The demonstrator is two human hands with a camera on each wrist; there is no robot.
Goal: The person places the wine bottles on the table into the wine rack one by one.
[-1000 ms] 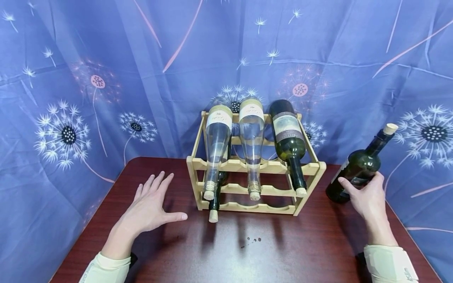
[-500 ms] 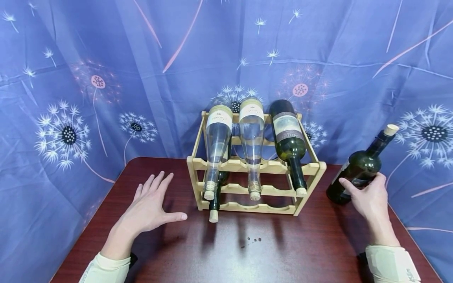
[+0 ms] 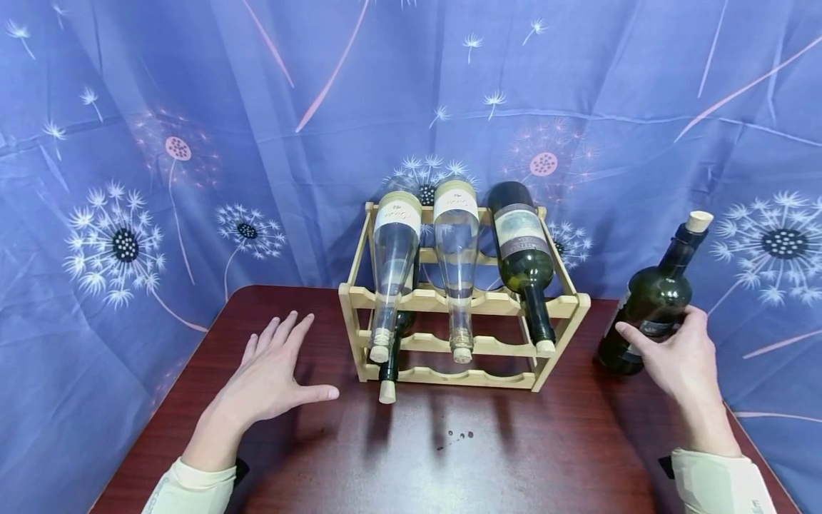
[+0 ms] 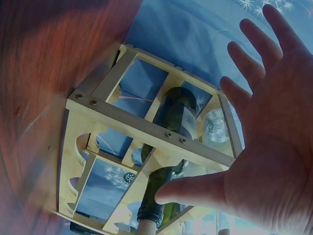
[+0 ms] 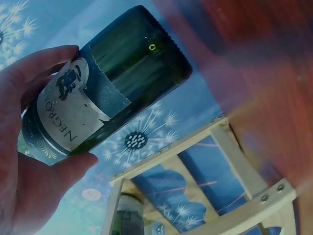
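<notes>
My right hand (image 3: pixel 683 360) grips a dark green wine bottle (image 3: pixel 658 293) with a cork, to the right of the wooden wine rack (image 3: pixel 494 305). The bottle leans slightly, neck up and to the right; its pale label (image 5: pixel 68 115) shows in the right wrist view. Two clear bottles, one left (image 3: pixel 394 246) and one middle (image 3: pixel 457 246), lie on the rack's top tier beside a dark green bottle (image 3: pixel 525 264), corks toward me. Another dark bottle (image 3: pixel 390 368) lies lower at the left. My left hand (image 3: pixel 260 385) hovers left of the rack, fingers spread, holding nothing.
The rack stands on a reddish-brown table (image 3: pixel 546 457), near a blue curtain (image 3: pixel 308 178) with dandelion prints that surrounds the back and sides. A few small dark spots (image 3: pixel 461 435) mark the tabletop in front of the rack.
The bottle in my right hand has tipped more upright, its cork moving left and up. My right wrist has shifted slightly to the right. The left hand stays nearly still.
</notes>
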